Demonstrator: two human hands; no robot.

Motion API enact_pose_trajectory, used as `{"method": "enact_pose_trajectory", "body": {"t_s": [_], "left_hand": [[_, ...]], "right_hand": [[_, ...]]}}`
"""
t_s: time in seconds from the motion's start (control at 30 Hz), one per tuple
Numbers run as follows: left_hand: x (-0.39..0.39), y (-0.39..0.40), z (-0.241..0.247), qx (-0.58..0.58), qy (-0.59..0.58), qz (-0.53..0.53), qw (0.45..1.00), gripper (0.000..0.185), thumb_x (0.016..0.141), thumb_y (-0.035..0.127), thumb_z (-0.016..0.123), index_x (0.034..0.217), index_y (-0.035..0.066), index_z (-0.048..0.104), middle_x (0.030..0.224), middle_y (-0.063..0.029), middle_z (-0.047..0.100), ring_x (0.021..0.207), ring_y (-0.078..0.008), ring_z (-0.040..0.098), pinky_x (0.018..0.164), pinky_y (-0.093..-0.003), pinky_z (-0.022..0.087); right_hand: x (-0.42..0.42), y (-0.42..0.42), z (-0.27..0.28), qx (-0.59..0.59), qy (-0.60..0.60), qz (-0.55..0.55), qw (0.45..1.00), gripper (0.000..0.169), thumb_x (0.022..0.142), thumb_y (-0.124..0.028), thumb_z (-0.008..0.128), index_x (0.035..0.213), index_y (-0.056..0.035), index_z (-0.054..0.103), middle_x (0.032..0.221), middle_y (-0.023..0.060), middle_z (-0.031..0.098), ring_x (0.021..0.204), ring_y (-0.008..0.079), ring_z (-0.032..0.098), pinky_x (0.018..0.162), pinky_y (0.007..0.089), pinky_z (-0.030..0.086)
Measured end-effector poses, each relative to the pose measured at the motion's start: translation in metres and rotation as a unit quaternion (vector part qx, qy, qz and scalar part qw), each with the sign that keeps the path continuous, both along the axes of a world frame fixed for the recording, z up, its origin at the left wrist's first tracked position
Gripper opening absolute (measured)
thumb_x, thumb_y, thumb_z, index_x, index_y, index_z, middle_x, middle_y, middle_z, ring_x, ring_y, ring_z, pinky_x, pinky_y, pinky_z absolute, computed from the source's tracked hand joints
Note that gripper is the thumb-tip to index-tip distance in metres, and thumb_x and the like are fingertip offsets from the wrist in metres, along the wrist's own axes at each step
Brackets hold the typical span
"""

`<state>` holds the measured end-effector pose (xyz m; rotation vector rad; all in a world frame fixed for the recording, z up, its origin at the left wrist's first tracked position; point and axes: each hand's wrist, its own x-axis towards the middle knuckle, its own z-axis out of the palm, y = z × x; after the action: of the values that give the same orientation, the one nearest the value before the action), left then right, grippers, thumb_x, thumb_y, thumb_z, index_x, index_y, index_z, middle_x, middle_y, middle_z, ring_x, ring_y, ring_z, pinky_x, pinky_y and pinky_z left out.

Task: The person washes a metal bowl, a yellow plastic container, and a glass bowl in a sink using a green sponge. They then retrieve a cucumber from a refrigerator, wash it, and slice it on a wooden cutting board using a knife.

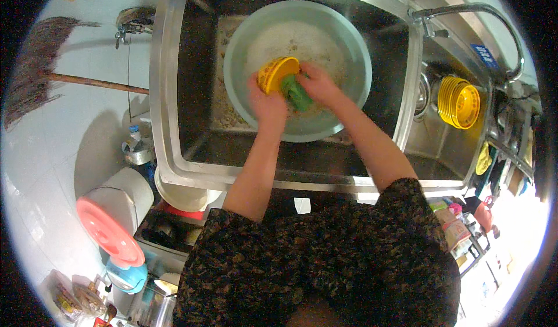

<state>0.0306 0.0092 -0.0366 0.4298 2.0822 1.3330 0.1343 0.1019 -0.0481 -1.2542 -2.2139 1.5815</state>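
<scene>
My left hand (267,102) grips a yellow bowl (279,72) with a patterned outer side, tilted so that its opening faces right. In my right hand (320,85) is a green cloth or scrubbing pad (296,94), pressed close to the bowl's rim; the exact contact is blurred. Both hands are over a large pale green plastic basin (364,65) holding cloudy water (301,37) with small bits in it. The basin stands inside a deep stainless steel sink (292,161).
A chrome faucet (475,8) arches over a second sink basin (423,146) at right, where nested yellow bowls (457,102) lie on their side. At left are a broom (96,83), a wall tap (122,35) and a white bucket (117,196) with a pink lid (109,231).
</scene>
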Motion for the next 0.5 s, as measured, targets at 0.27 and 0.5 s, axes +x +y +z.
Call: {"method": "enact_pose_trajectory", "body": {"t_s": [0.27, 0.5], "left_hand": [[-0.012, -0.002, -0.003, 0.152, -0.263, 0.13, 0.944, 0.062, 0.072, -0.011, 0.044, 0.132, 0.0, 0.034, 0.124, -0.0145, 0.048, 0.113, -0.0257, 0.051, 0.097, -0.0356, 0.041], [-0.012, -0.008, -0.026, 0.126, -0.182, 0.065, 0.973, 0.059, 0.078, -0.006, 0.048, 0.135, 0.003, 0.034, 0.122, -0.0114, 0.048, 0.108, -0.0238, 0.052, 0.083, -0.0345, 0.051]], "right_hand": [[0.036, 0.016, -0.071, 0.105, -0.246, 0.033, 0.963, 0.036, 0.084, -0.018, 0.056, 0.118, -0.0056, 0.057, 0.117, 0.0195, 0.059, 0.107, 0.0353, 0.058, 0.092, 0.0414, 0.045], [0.021, 0.003, -0.02, 0.041, -0.116, -0.028, 0.992, 0.038, 0.076, -0.014, 0.06, 0.113, -0.0031, 0.057, 0.117, 0.0201, 0.057, 0.107, 0.0362, 0.056, 0.092, 0.0412, 0.045]]}}
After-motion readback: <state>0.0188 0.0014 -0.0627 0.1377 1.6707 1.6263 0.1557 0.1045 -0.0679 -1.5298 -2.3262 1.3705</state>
